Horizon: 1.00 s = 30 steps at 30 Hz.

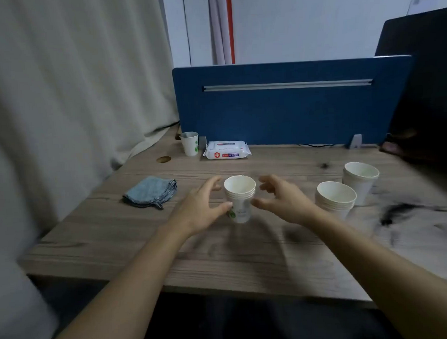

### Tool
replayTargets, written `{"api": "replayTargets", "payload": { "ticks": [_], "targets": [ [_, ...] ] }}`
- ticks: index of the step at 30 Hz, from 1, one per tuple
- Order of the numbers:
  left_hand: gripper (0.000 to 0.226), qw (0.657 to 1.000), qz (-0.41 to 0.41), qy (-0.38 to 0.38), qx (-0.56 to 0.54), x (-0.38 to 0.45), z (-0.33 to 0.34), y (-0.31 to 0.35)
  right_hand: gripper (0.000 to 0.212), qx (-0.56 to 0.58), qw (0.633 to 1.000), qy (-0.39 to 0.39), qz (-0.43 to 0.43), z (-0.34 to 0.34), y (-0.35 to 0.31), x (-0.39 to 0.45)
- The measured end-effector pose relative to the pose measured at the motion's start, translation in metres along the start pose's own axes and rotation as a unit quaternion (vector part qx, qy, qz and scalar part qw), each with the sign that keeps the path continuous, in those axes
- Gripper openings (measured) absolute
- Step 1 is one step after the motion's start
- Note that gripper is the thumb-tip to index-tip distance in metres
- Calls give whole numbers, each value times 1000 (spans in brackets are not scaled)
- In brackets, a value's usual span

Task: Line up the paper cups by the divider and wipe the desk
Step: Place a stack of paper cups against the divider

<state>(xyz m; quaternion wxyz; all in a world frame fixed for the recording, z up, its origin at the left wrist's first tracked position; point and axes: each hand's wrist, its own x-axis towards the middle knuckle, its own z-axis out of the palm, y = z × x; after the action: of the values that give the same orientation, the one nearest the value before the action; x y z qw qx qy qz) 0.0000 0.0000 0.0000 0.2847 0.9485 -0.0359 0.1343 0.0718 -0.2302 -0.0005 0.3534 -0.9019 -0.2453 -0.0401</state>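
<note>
A stack of white paper cups (240, 197) stands upright mid-desk. My left hand (202, 207) is just left of it, fingers spread, thumb touching the cup wall. My right hand (281, 198) curls open on the stack's right side, thumb tip near the wall. Two more cup stacks stand to the right, one nearer (335, 197) and one farther (360, 179). A single cup (190, 143) stands by the left end of the blue divider (286, 109). A folded blue cloth (151, 194) lies on the left of the wooden desk (247, 251).
A pack of wet wipes (226, 150) lies at the divider's foot beside the single cup. A beige curtain (71, 99) hangs along the desk's left side. A dark object (425, 81) fills the right rear. Dark smudges (398, 212) mark the desk's right part.
</note>
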Motion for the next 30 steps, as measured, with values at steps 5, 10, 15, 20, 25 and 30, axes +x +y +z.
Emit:
{"api": "replayTargets", "payload": {
  "ticks": [5, 10, 15, 20, 25, 30],
  "targets": [
    [70, 999, -5, -4, -53, 6, 11, -4, 75, 25, 1000, -2, 9, 12, 7, 4],
    [63, 995, -9, 2, -99, 13, 24, -6, 60, 60, 998, 3, 1, 17, 11, 9],
    [56, 993, -16, 24, -117, 20, 30, -7, 48, 101, 995, 11, -12, 19, 9, 13],
    [56, 992, -6, 28, -120, 26, 24, -7, 44, 104, 994, 17, -14, 15, 4, 20],
    [55, 993, 7, 30, -113, 42, 17, -4, 46, 83, 996, 24, -5, 5, -7, 33],
    [58, 993, 21, 33, -113, 72, 12, 2, 41, 32, 999, 20, -9, -19, -15, 56]
  ]
}}
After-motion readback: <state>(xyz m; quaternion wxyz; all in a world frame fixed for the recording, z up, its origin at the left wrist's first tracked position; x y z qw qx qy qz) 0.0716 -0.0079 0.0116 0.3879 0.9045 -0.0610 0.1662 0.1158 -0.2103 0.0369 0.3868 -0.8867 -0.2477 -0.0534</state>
